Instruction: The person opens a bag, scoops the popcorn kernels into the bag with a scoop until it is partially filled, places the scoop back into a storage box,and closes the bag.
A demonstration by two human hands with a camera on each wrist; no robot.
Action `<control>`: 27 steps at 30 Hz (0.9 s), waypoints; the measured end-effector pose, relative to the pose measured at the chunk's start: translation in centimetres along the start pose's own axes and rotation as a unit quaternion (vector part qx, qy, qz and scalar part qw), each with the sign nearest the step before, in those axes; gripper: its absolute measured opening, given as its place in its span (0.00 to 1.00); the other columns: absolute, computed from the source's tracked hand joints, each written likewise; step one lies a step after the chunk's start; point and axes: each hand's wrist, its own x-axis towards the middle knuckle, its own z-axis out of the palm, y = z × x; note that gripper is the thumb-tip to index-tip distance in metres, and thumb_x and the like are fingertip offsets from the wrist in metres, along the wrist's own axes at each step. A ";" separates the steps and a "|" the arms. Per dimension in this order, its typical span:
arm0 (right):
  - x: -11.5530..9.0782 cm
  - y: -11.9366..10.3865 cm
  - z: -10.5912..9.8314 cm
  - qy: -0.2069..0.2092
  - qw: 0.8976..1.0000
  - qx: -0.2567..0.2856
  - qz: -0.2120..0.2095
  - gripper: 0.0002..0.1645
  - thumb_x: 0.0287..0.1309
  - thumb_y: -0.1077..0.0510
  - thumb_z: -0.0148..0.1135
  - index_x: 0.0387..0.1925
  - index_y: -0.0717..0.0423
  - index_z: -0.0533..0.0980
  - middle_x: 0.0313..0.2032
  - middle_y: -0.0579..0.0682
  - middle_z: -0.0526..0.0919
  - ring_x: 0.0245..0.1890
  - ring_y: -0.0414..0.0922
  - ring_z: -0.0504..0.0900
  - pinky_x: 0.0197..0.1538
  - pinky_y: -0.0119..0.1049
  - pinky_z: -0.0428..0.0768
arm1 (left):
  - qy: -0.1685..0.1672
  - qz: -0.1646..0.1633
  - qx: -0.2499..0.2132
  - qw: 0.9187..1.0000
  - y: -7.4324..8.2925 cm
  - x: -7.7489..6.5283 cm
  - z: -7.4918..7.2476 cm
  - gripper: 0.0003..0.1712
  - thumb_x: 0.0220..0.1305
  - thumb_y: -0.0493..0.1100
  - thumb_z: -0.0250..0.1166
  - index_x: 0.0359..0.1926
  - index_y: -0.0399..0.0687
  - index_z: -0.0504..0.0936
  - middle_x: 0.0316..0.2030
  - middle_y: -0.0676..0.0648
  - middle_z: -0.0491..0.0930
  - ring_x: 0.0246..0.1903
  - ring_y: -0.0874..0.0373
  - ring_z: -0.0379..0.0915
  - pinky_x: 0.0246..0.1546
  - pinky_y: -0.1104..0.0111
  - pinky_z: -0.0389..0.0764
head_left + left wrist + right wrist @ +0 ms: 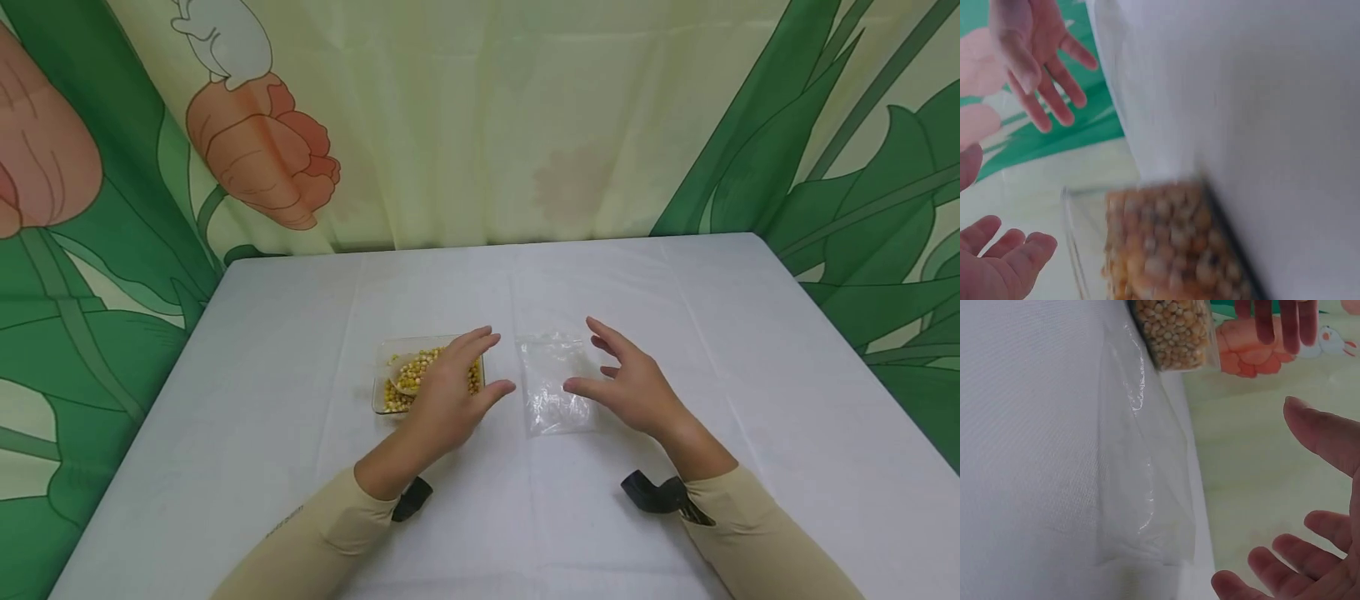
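A clear rectangular container (pixel 381 353) holds yellow corn kernels (pixel 394 402). Among them lies a pale-rimmed, rounded scoop or bowl (pixel 397 385) filled with kernels, its right part hidden by a hand. My left hand (pixel 448 390) hovers over the container's right side, fingers extended and thumb apart, holding nothing. A clear plastic bag (pixel 553 402) lies flat to the right of the container. At the bag's right edge my right hand (pixel 636 385) is raised with its fingers spread and nothing in them. In the right wrist view, its thumb and fingertips appear apart from the bag (pixel 1144 462).
A white cloth covers the table (pixel 292 333). Behind it hangs a curtain (pixel 450 125) printed with leaves, flowers and a white animal. Both wrists carry a black strapped-on device, one of them beside the right sleeve (pixel 654 493).
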 end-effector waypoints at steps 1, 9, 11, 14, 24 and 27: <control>0.0 0.1 0.0 0.000 1.000 0.001 0.001 0.56 0.55 0.52 0.76 0.77 0.56 0.54 0.75 0.57 0.58 0.71 0.59 0.62 0.65 0.57 0.70 | 0.001 0.002 -0.008 1.000 0.1 0.0 0.3 0.34 0.60 0.41 0.75 0.64 0.37 0.74 0.66 0.40 0.71 0.66 0.46 0.66 0.65 0.53 0.69; -0.4 0.8 -0.1 -0.016 1.000 0.010 0.021 0.51 0.58 0.48 0.73 0.76 0.58 0.58 0.72 0.60 0.62 0.63 0.66 0.71 0.62 0.59 0.73 | 0.010 -0.001 -0.123 0.992 0.8 -0.1 3.1 0.28 0.59 0.32 0.73 0.61 0.34 0.76 0.60 0.41 0.76 0.61 0.49 0.72 0.52 0.64 0.81; -0.3 1.0 -0.1 -0.017 1.000 0.008 0.021 0.50 0.58 0.49 0.73 0.75 0.58 0.59 0.71 0.61 0.64 0.61 0.66 0.73 0.61 0.60 0.74 | 0.003 -0.008 -0.132 0.991 1.0 -0.1 3.6 0.28 0.60 0.32 0.72 0.61 0.34 0.76 0.60 0.41 0.76 0.61 0.48 0.72 0.53 0.63 0.80; -0.1 1.3 0.1 -0.017 1.000 -0.001 0.025 0.48 0.59 0.49 0.72 0.74 0.59 0.61 0.69 0.62 0.67 0.63 0.64 0.72 0.62 0.61 0.72 | -0.007 -0.019 -0.137 0.990 1.1 0.0 4.3 0.29 0.61 0.32 0.71 0.62 0.33 0.75 0.61 0.40 0.75 0.63 0.48 0.71 0.56 0.60 0.79; 0.3 1.5 0.3 -0.021 0.998 -0.030 0.047 0.46 0.59 0.50 0.71 0.72 0.60 0.62 0.66 0.65 0.70 0.67 0.63 0.67 0.63 0.64 0.69 | -0.030 -0.078 -0.120 0.989 1.1 1.0 5.7 0.33 0.62 0.40 0.72 0.66 0.37 0.72 0.65 0.43 0.72 0.67 0.50 0.65 0.62 0.57 0.74; 0.3 1.4 0.3 -0.023 0.998 -0.037 0.055 0.46 0.59 0.50 0.70 0.73 0.60 0.61 0.65 0.67 0.70 0.66 0.64 0.67 0.62 0.64 0.70 | -0.038 -0.104 -0.114 0.987 1.1 1.4 5.9 0.33 0.63 0.41 0.72 0.67 0.39 0.72 0.66 0.43 0.72 0.68 0.50 0.64 0.66 0.56 0.68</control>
